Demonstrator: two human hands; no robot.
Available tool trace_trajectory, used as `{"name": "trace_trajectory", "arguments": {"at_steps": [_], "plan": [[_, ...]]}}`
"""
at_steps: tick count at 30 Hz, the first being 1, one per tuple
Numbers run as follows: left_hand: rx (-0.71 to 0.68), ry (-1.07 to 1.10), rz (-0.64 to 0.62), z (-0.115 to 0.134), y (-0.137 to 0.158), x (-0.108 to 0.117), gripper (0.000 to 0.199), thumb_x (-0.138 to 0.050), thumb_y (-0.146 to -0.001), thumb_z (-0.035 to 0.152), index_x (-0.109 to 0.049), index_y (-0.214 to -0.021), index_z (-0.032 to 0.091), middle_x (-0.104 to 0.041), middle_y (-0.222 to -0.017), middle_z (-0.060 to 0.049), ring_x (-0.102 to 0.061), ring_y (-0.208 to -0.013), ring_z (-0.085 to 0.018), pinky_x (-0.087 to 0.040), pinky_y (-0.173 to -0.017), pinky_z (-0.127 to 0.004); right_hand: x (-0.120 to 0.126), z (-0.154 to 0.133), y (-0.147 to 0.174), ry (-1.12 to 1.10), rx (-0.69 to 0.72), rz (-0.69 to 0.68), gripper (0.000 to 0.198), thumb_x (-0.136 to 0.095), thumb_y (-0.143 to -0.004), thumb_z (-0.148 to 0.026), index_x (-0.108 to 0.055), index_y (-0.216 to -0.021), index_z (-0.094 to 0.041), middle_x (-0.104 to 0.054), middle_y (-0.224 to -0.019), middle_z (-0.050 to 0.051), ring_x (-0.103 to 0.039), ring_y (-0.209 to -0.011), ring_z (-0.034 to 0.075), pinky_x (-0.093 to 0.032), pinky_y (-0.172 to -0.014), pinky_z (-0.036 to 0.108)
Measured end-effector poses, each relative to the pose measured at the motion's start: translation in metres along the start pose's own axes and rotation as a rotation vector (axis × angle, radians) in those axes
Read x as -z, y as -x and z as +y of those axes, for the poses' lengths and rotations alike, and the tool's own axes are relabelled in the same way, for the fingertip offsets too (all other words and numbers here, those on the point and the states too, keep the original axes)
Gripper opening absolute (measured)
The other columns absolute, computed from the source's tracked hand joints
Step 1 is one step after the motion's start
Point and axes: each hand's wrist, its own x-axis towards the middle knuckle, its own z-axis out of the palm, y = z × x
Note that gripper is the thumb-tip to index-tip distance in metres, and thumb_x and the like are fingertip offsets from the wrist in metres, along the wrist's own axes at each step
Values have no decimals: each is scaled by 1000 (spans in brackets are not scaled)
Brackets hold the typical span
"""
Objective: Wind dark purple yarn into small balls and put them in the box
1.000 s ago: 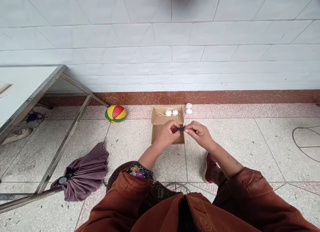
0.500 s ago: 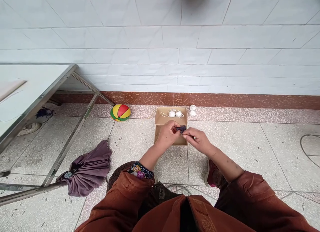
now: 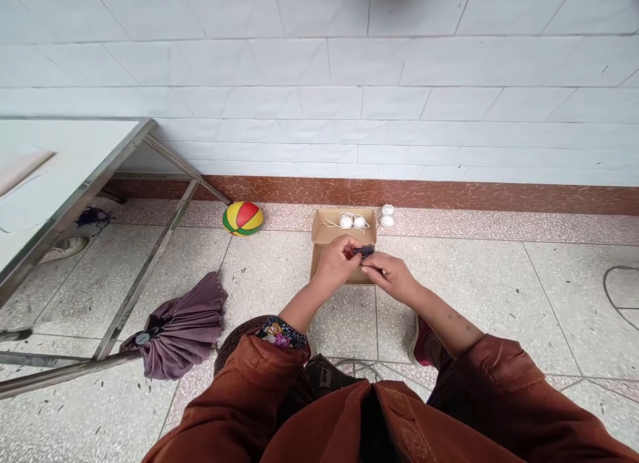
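My left hand (image 3: 340,258) is closed around one end of a small bundle of dark yarn (image 3: 367,251), wound in tight turns. From the other side my right hand (image 3: 392,274) pinches at the lower edge of the same yarn; the strand between its fingertips is too fine to make out. Both hands are over an open cardboard box (image 3: 318,233), hiding much of its front half. In the back half of that box lie two white yarn balls (image 3: 352,221) with loose ends. Two more small white balls (image 3: 387,215) sit on the floor just right of it.
A colourful ball (image 3: 243,218) rests by the wall at left. Near the metal-framed table (image 3: 124,157) lies a folded purple umbrella (image 3: 184,330). Dark tangled yarn (image 3: 94,218) and a shoe (image 3: 64,249) are under the table. A thin cable (image 3: 606,287) curves at far right.
The view has tipped slightly, so the scene sits a little higher. My hands stay over the box, and the dark yarn bundle has turned a little between my fingers.
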Motion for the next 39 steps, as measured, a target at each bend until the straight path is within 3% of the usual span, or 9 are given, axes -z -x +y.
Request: {"name": "trace_trajectory", "arguments": {"at_steps": [7,11,15,18,21,25,29,34,39], "plan": [[66,231,-273,19,9,-1,19,-72,-72,23,-60,-85,17,-58,-71,4,-49,-61,-7,-37,-61,-22,12,21,-9,-101,-242,289,21,-59,-93,-39,-63,-80,-22,-63,-75,1,-57,-69,17,-46,-66,29],[71,337,-165,21,4,-2,24,-75,-72,27,-59,-87,18,-62,-76,3,-54,-65,-8,-42,-66,-23,-4,22,-2,-135,-271,160,25,-55,-94,-42,-62,-80,-22,-61,-70,0,-55,-63,16,-45,-61,27],[46,231,-27,11,-2,-2,18,-73,-72,23,-60,-83,17,-63,-73,2,-56,-65,-9,-43,-65,-23,-6,5,3,-95,-108,-14,26,-54,-97,-37,-62,-78,-22,-63,-71,1,-58,-66,16,-47,-65,28],[35,75,-7,5,0,-3,13,-71,-71,17,-63,-80,16,-63,-73,2,-55,-63,-9,-42,-63,-24,7,-1,1,-50,-24,55,21,-57,-97,-36,-67,-84,-23,-67,-78,3,-61,-72,17,-49,-69,30],[59,47,-137,7,5,-4,11,-71,-70,15,-64,-79,16,-63,-72,2,-53,-62,-8,-40,-61,-23,21,5,-6,-35,-55,200,18,-61,-95,-36,-69,-85,-23,-67,-80,3,-61,-76,18,-49,-73,32],[164,281,-335,14,9,-4,18,-74,-72,20,-63,-86,16,-64,-74,1,-57,-66,-9,-42,-65,-24,17,23,-10,-93,-210,291,22,-62,-93,-39,-67,-79,-22,-65,-76,2,-58,-72,17,-48,-70,31],[132,365,-200,16,5,-1,25,-76,-70,21,-58,-88,17,-64,-76,3,-59,-68,-9,-46,-70,-25,-6,27,-3,-154,-298,195,24,-59,-92,-42,-67,-83,-22,-67,-77,2,-60,-71,18,-50,-68,31],[35,185,-27,6,0,2,17,-72,-72,20,-60,-84,17,-65,-78,1,-59,-70,-10,-45,-69,-24,-12,10,5,-100,-133,41,21,-57,-94,-36,-69,-84,-23,-70,-80,3,-63,-74,19,-51,-72,32],[53,36,-117,6,6,0,12,-72,-72,19,-63,-79,16,-64,-72,1,-55,-63,-10,-40,-61,-23,14,5,-5,-84,-51,143,13,-63,-93,-33,-72,-88,-24,-69,-83,3,-63,-79,19,-50,-75,32]]}}
